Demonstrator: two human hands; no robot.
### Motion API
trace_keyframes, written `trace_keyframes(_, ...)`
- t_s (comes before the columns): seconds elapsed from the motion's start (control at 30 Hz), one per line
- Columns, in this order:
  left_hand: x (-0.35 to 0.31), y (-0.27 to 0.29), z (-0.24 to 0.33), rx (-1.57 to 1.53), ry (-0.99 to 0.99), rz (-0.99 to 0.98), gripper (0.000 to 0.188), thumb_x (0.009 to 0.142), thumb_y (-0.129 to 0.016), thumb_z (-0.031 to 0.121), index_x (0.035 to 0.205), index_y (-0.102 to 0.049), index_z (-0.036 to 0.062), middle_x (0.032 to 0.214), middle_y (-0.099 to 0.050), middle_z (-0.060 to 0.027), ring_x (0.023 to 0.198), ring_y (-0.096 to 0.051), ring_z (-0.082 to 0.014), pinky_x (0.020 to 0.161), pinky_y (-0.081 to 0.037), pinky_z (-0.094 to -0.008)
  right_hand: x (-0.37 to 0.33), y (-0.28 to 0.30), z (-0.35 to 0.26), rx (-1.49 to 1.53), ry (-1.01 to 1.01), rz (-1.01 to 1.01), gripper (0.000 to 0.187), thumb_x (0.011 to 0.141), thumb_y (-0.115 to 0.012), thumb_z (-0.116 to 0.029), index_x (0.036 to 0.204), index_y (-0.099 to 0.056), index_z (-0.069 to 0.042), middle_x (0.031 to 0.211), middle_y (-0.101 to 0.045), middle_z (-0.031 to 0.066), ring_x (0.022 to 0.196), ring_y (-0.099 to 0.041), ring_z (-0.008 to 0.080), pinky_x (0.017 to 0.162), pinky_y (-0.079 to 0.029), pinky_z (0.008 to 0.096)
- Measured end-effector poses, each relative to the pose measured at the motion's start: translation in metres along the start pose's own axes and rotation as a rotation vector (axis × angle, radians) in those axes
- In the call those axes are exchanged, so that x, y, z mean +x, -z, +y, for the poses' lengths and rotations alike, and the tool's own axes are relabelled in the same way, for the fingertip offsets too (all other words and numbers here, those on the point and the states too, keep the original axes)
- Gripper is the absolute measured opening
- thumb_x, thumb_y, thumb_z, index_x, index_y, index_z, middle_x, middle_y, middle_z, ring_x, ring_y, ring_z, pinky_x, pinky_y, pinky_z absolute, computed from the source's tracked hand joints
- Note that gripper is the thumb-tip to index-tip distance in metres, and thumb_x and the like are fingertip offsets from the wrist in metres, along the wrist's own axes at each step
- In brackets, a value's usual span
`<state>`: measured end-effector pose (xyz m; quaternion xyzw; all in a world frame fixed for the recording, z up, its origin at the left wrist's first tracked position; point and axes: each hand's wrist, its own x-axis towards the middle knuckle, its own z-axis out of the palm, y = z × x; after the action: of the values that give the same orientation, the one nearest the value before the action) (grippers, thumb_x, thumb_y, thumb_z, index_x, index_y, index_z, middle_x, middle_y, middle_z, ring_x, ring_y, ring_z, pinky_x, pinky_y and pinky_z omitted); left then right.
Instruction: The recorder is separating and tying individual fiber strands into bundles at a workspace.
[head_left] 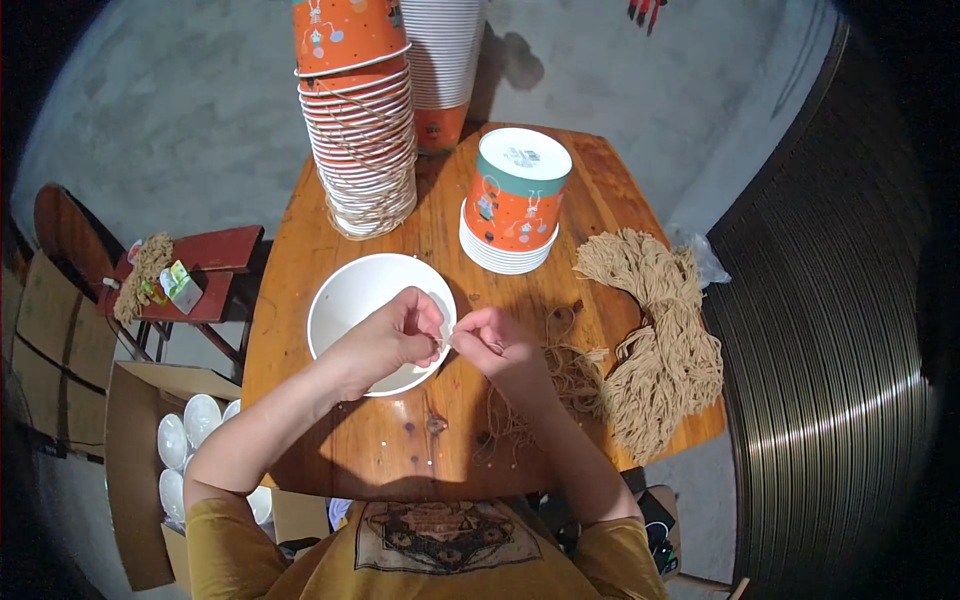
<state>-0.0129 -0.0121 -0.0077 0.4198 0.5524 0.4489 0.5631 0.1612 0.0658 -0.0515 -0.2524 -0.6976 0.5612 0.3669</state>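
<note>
A round white paper tub stands open side up on the table, in front of me. My left hand reaches over its near right rim with fingers closed in a pinch. Just beyond that rim, my right hand pinches too, its fingertips almost meeting the left ones. Between the fingertips shows a bit of thin pale cord, mostly hidden by the fingers. Beside the right forearm lies a loose tangle of tan cord. A thick tied bundle of tan cord rests farther right.
Upside-down orange tubs stand at the table's back. A tall stack draped with cords rises back left, another stack behind it. On the left are a red bench and a cardboard box of white tubs; a ribbed dark sheet borders the right.
</note>
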Motion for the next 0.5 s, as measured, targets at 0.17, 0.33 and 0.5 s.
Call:
trace_keyframes(0.17,-0.006,-0.004,0.001,0.304,-0.202,0.049,0.034,0.081,-0.059,-0.006,0.109,-0.045,0.0063,0.09,-0.049,-0.0007,0.083,-0.049,-0.0076,0.076,-0.042,-0.02,-0.002,-0.002,-0.013,-0.183,0.104,0.015,0.014,0.081,-0.072,-0.004,0.09,-0.062,-0.006,0.068,-0.047,-0.0051,0.06,-0.041,0.0031,0.051,-0.034,0.0213)
trace_keyframes(0.33,-0.005,-0.005,-0.001,0.372,-0.307,0.021,0.041,0.086,-0.059,-0.006,0.12,-0.04,0.0083,0.088,-0.045,0.0004,0.079,-0.045,-0.0063,0.072,-0.04,-0.0202,0.004,0.0,-0.009,-0.533,0.551,0.004,0.021,0.079,-0.071,-0.008,0.094,-0.056,-0.006,0.073,-0.053,0.0053,0.064,-0.052,0.0219,0.058,-0.044,0.0329)
trace_keyframes(0.5,-0.003,-0.006,0.001,0.411,-0.336,0.025,0.043,0.087,-0.059,-0.004,0.123,-0.039,0.0089,0.087,-0.044,0.0002,0.078,-0.044,-0.0065,0.071,-0.04,-0.0207,0.006,-0.002,-0.001,-0.468,0.533,0.098,0.014,0.078,-0.074,-0.007,0.089,-0.065,-0.006,0.068,-0.05,0.0048,0.057,-0.047,0.0152,0.054,-0.041,0.0292)
